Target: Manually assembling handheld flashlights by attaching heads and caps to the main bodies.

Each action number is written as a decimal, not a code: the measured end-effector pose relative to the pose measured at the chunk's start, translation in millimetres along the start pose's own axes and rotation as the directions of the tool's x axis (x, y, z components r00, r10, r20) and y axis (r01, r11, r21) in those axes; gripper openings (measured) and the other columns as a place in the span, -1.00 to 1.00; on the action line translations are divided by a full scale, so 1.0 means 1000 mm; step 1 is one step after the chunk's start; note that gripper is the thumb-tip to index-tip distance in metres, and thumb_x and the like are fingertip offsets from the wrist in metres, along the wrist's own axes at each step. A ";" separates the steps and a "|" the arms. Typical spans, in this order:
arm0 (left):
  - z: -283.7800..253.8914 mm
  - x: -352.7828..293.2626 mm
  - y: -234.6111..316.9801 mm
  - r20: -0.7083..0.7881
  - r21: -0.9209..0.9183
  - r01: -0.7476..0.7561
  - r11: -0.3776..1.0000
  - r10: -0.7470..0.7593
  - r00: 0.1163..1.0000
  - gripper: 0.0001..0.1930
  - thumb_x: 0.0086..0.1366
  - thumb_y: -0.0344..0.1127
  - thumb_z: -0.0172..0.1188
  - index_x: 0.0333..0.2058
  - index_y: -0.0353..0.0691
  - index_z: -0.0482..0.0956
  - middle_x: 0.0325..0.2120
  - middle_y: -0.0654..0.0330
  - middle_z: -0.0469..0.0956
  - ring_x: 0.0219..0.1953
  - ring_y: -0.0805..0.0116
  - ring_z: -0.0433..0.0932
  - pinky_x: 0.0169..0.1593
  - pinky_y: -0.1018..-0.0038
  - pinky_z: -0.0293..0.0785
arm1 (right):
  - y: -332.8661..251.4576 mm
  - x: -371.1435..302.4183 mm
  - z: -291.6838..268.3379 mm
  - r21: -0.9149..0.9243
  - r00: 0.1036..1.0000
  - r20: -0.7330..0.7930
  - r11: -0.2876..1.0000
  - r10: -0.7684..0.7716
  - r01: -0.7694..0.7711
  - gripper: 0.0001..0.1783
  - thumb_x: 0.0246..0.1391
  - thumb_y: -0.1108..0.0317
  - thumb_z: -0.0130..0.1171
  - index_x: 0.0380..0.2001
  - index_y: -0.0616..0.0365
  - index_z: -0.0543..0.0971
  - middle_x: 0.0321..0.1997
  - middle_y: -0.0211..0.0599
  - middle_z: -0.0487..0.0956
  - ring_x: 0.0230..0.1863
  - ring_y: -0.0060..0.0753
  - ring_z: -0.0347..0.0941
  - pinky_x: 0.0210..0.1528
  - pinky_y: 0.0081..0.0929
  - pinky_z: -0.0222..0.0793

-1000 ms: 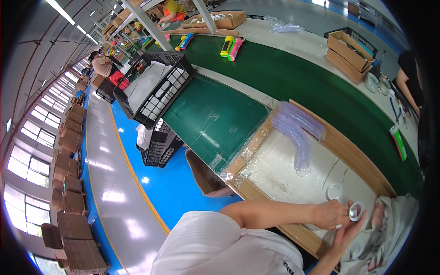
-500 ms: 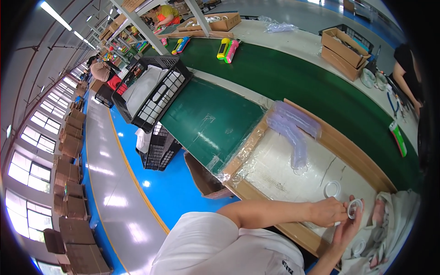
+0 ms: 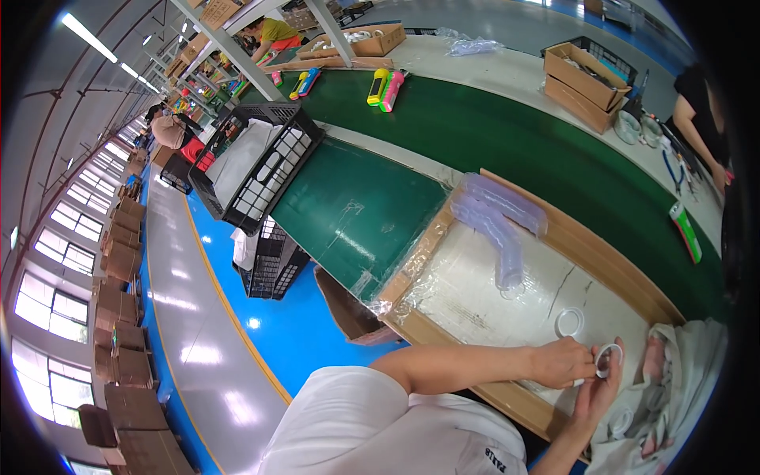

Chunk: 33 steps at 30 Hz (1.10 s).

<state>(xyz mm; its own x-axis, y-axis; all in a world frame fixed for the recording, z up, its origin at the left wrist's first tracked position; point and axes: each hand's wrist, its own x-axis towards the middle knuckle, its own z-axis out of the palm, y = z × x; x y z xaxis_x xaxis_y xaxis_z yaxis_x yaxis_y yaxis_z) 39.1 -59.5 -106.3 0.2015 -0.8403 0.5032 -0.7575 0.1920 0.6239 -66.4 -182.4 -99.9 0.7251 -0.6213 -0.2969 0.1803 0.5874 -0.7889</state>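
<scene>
My right hand (image 3: 595,397) is closed on a clear-white plastic ring (image 3: 617,350), held up between thumb and fingers. Right beside it, my left hand (image 3: 560,364) has its fingers curled in against the ring's near side. A small white bit shows under the left fingers, but what it is I cannot make out. On the white bottom of the cardboard-edged tray (image 3: 467,305) lies a second ring (image 3: 569,322), just beyond my hands. Another pale ring (image 3: 621,421) rests on the grey cloth or bag (image 3: 673,396) at the right.
Clear, purplish plastic tubes (image 3: 507,245) lie in the tray's far part. Beyond runs a green conveyor belt (image 3: 491,134) with colourful toy-like pieces (image 3: 385,89). Black crates (image 3: 257,166) stand at left, an opened carton (image 3: 586,83) at back right. A co-worker's arm (image 3: 701,138) is at far right.
The ring in my right hand has turned slightly, and both hands stay close together around it. The whole view has shifted a little to the left.
</scene>
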 end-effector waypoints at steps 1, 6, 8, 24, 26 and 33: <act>0.000 0.000 0.000 0.012 0.005 -0.005 1.000 0.005 1.000 -0.81 -0.10 -0.48 0.19 -0.42 -0.24 0.45 -0.51 0.09 0.51 -0.42 0.09 0.53 -0.44 0.23 0.44 | 0.000 0.000 0.001 0.000 1.000 -0.002 1.000 -0.001 0.001 -0.51 0.23 0.28 0.06 0.16 0.26 0.31 -0.13 -0.19 0.53 -0.15 -0.40 0.51 -0.01 -0.43 0.48; 0.001 0.000 0.000 0.030 0.016 -0.005 1.000 0.005 1.000 -0.80 -0.10 -0.49 0.19 -0.41 -0.26 0.45 -0.51 0.09 0.51 -0.43 0.09 0.53 -0.43 0.23 0.44 | 0.003 0.003 -0.005 0.027 0.999 0.035 0.999 -0.035 0.034 -0.54 0.21 0.35 0.08 0.14 0.29 0.32 -0.25 -0.30 0.54 -0.25 -0.48 0.51 -0.03 -0.46 0.51; 0.001 0.000 -0.001 0.024 0.012 -0.012 1.000 0.012 1.000 -0.82 -0.09 -0.48 0.19 -0.43 -0.26 0.46 -0.51 0.09 0.51 -0.43 0.10 0.53 -0.43 0.23 0.44 | 0.002 0.001 -0.001 0.020 0.999 0.033 0.999 -0.041 0.040 -0.54 0.21 0.36 0.08 0.14 0.28 0.32 -0.26 -0.31 0.54 -0.25 -0.47 0.52 -0.05 -0.46 0.51; -0.004 0.000 0.001 0.022 0.028 -0.004 1.000 0.003 1.000 -0.86 -0.11 -0.46 0.20 -0.51 -0.24 0.44 -0.53 0.10 0.50 -0.43 0.11 0.53 -0.45 0.24 0.45 | -0.002 -0.005 0.010 0.024 1.000 -0.014 1.000 0.009 -0.008 -0.79 0.08 0.40 0.25 -0.24 0.15 0.46 -0.29 -0.35 0.54 -0.30 -0.41 0.53 -0.21 -0.53 0.49; -0.010 0.004 0.003 -0.051 -0.003 -0.097 0.995 0.097 0.994 -0.84 -0.12 -0.47 0.20 -0.49 -0.24 0.43 -0.52 0.13 0.49 -0.44 0.13 0.51 -0.46 0.27 0.43 | 0.000 0.000 -0.003 0.033 1.000 0.013 0.999 0.006 -0.006 -0.80 0.09 0.39 0.24 -0.25 0.14 0.46 -0.30 -0.37 0.54 -0.30 -0.45 0.52 -0.21 -0.55 0.47; -0.040 0.024 0.010 -0.379 0.005 -0.063 0.998 0.061 0.923 -0.42 -0.15 -0.52 0.22 -0.03 -0.25 0.40 -0.16 -0.03 0.43 -0.07 0.02 0.41 -0.10 0.25 0.42 | 0.000 -0.001 -0.005 -0.048 0.985 0.168 0.999 0.022 -0.014 -0.78 0.10 0.36 0.24 -0.20 0.13 0.47 -0.25 -0.45 0.53 -0.21 -0.61 0.45 -0.14 -0.63 0.37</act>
<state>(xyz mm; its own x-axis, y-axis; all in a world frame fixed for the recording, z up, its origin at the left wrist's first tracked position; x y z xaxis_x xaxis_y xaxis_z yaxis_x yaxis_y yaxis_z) 60.9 -57.2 -63.9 0.3756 -0.5720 0.7292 -0.7720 0.2423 0.5876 -70.6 -184.6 -102.0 0.8305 -0.5120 -0.2194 0.1378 0.5705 -0.8097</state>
